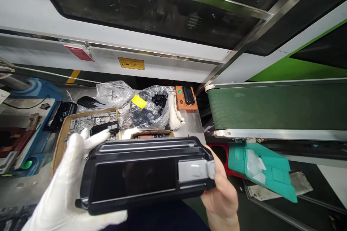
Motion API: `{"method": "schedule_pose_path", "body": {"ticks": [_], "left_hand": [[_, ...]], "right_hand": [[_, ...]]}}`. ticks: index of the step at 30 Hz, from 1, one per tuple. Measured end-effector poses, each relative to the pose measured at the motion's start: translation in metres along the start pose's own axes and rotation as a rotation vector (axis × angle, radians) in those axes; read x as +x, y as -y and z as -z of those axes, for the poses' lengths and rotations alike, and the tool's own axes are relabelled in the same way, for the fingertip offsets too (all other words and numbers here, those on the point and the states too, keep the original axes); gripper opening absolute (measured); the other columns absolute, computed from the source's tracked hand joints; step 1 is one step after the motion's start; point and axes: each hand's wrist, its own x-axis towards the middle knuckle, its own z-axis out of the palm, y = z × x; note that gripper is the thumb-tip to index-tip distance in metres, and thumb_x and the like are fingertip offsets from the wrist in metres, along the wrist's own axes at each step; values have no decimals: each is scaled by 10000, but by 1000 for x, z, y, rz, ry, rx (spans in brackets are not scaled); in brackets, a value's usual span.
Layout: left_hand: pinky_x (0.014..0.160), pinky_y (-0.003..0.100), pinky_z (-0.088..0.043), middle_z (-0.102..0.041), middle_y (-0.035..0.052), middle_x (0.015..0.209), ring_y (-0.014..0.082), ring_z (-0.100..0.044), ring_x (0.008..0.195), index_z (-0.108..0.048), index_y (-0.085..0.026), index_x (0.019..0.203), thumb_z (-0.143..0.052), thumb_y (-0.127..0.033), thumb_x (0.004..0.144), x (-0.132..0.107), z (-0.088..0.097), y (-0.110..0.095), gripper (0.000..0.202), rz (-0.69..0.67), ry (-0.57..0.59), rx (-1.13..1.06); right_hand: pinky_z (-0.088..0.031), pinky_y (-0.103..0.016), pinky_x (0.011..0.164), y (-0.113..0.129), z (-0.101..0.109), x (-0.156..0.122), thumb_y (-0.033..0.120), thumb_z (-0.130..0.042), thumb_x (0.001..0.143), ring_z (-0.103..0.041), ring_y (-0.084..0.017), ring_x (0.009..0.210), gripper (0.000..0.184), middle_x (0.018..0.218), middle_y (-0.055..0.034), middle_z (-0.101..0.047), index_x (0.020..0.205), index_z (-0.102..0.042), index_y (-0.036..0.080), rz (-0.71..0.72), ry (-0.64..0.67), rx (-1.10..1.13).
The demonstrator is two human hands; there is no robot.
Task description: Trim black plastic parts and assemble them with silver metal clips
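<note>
A large black plastic housing [135,177] with a glossy dark window and a grey latch piece at its right end is held flat in front of me. My left hand [65,187], in a white glove, wraps around its left end. The bare right hand [222,191] grips the right end beside the grey latch. Both hands are closed on the part.
Behind it stand a cardboard box [61,140] of small grey metal pieces, clear plastic bags [146,110] of parts and an orange switch box [185,99]. A green conveyor belt [276,106] runs on the right, a teal plastic bin [262,168] below it, a blue machine [24,130] at the left.
</note>
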Motion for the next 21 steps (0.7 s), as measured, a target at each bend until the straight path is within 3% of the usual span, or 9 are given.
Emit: {"method": "schedule_pose_path", "body": {"ticks": [3, 6, 10, 15, 21], "left_hand": [[1136, 558, -352, -523, 224, 1473, 383, -497, 1388, -113, -172, 1626, -845, -587, 706, -9, -1, 20, 1247, -81, 36, 94], [1135, 505, -368, -499, 252, 1479, 347, -527, 1366, -98, -139, 1624, -822, -546, 762, -17, -6, 31, 1197, -49, 45, 76], [1203, 499, -292, -492, 221, 1493, 323, -475, 1412, -109, -150, 1625, -837, -537, 752, -25, -8, 29, 1200, -8, 36, 54], [1213, 380, -292, -494, 207, 1494, 258, -475, 1416, -97, -115, 1621, -802, -550, 788, -27, -3, 24, 1175, -59, 32, 103], [1228, 434, -260, -476, 223, 1502, 281, -457, 1432, -46, -112, 1623, -773, -550, 819, -31, 0, 26, 1169, -51, 48, 106]], "right_hand": [[-593, -371, 727, -11, -4, 17, 547, -790, 774, -652, -223, 645, 313, 673, -11, -651, 886, -711, 266, 25, 149, 117], [-597, -354, 780, -26, -4, 24, 479, -769, 834, -673, -208, 700, 228, 714, 0, -665, 913, -706, 275, 12, 207, 176], [-600, -363, 790, -33, -1, 22, 480, -755, 847, -681, -218, 735, 245, 729, -5, -662, 914, -674, 259, 10, 241, 177], [-592, -333, 740, -29, -2, 18, 465, -737, 865, -657, -200, 704, 227, 733, -3, -645, 925, -658, 261, 49, 291, 155], [-549, -272, 665, -32, -1, 16, 455, -730, 880, -631, -171, 699, 200, 806, -14, -666, 969, -684, 282, 52, 315, 167]]}}
